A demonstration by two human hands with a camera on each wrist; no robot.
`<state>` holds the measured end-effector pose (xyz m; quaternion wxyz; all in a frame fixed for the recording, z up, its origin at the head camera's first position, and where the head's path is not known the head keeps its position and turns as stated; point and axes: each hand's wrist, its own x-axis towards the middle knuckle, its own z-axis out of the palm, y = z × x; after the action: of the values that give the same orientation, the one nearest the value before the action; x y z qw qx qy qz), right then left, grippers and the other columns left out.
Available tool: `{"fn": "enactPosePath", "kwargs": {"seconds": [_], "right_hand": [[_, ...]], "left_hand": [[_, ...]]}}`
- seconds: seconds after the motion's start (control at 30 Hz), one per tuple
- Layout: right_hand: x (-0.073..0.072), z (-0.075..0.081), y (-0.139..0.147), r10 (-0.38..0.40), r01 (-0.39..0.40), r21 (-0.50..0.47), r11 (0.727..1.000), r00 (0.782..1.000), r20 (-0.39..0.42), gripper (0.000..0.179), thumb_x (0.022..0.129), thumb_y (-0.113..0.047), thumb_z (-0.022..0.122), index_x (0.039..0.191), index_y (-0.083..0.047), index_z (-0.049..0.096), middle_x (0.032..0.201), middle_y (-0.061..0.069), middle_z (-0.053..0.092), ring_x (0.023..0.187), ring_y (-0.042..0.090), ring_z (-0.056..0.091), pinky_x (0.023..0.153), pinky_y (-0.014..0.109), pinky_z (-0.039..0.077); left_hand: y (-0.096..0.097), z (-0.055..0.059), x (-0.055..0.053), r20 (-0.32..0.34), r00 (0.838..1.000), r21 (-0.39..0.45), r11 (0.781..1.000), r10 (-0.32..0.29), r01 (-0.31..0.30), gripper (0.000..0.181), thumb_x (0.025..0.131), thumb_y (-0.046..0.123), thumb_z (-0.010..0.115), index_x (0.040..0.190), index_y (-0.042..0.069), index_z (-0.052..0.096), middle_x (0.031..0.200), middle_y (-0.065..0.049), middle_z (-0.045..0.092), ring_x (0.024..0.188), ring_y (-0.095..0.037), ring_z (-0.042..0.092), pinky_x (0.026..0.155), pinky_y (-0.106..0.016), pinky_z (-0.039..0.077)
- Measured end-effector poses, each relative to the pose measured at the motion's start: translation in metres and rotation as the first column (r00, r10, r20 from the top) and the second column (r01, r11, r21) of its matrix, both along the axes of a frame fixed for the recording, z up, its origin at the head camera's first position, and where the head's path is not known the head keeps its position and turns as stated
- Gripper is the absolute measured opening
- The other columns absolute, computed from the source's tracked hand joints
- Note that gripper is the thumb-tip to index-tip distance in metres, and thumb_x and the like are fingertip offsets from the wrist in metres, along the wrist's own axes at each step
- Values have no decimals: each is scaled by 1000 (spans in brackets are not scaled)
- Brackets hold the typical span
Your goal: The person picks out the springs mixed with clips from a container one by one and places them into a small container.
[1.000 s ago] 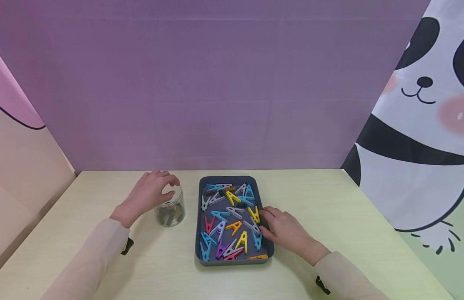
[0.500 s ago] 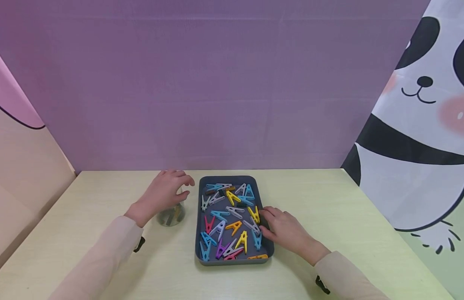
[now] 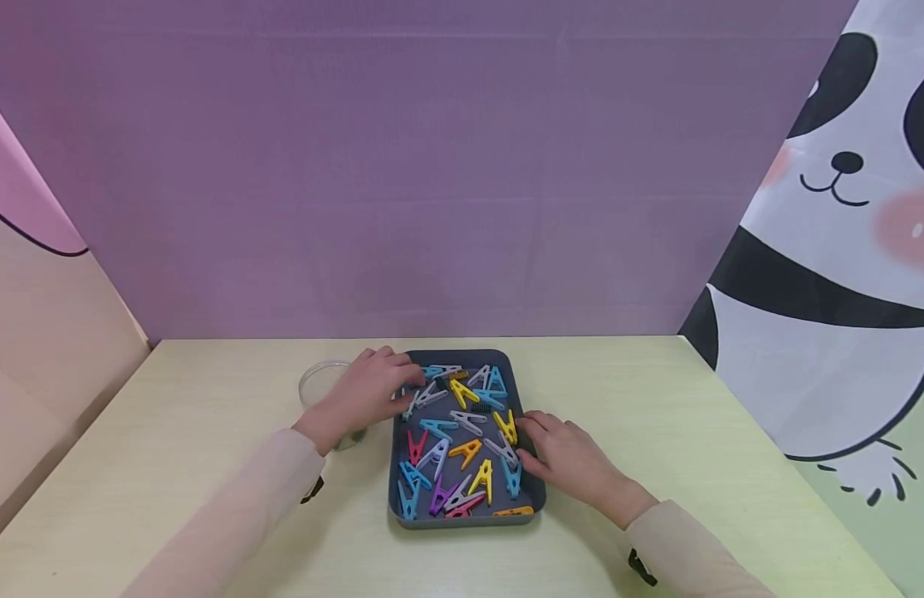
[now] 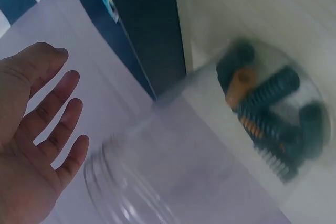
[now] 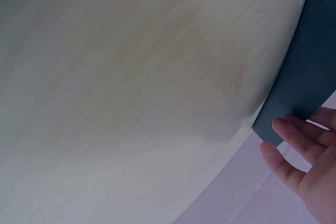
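Note:
A dark grey tray holds many coloured clothespins and a few small ribbed pieces. My left hand hangs over the tray's left rim, fingertips above its far left corner. Its thumb and fingers are apart in the left wrist view, with nothing between them. Partly hidden behind that hand stands a clear open jar. Dark and orange ribbed cylinders lie at its bottom. My right hand rests at the tray's right rim; in the right wrist view its fingers touch the tray's outer wall.
Everything stands on a pale wooden table. A purple backdrop rises behind its far edge, and a panda-print cloth hangs at the right.
My left hand has moved right, from over the jar's mouth to the tray's upper left. My right hand and the tray have stayed where they were.

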<state>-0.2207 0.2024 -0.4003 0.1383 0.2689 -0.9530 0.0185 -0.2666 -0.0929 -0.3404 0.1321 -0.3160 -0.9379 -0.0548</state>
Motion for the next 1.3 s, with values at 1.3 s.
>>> {"fn": "enactPosePath", "kwargs": {"seconds": [1.3], "right_hand": [[-1, -1, 1, 1, -1, 0, 1000, 1000, -4, 45, 83, -35, 62, 116, -6, 58, 115, 8, 60, 102, 20, 59, 79, 37, 51]], "left_hand": [[80, -2, -35, 49, 994, -110, 989, -98, 103, 28, 80, 30, 68, 107, 23, 65, 105, 6, 64, 99, -15, 52, 96, -38, 39]]}}
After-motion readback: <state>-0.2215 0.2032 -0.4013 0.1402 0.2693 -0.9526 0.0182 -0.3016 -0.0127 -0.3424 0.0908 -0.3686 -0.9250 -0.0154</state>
